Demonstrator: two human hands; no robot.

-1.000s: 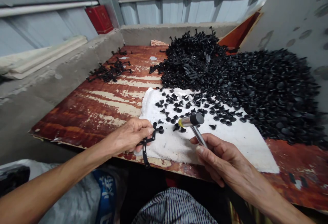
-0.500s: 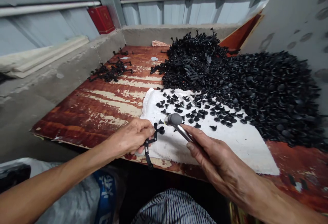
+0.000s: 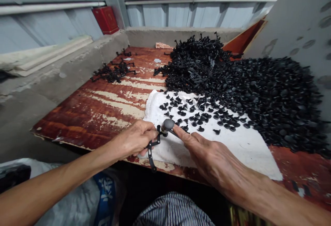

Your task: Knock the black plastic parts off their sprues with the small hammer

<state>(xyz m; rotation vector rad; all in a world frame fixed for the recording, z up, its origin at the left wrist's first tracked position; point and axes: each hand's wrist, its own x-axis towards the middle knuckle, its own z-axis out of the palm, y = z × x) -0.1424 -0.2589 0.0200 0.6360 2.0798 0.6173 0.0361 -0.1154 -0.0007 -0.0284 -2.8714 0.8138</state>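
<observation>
Pinching the linkage (image 3: 150, 155) in the left hand (image 3: 141, 137), at seven o'clock from the hammer (image 3: 168, 125). Gripping the hammer in the right hand (image 3: 205, 150), index finger along the handle; cannot tell whether touching the linkage. Farther out from the hammer: loose studs (image 3: 201, 129) on the cloth (image 3: 243, 146) toward two, stud heap (image 3: 274, 98) between two and three, link heap (image 3: 196, 64) at one, small cluster (image 3: 113, 72) on the table (image 3: 77, 109) between ten and eleven.

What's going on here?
A person's left hand holds a jointed black linkage at the near left of a white cloth. The right hand holds a black-faced mallet, its head close to the linkage; whether they touch isn't clear. Loose black disc-headed pegs lie on the cloth, with a large heap of black parts beyond.
</observation>
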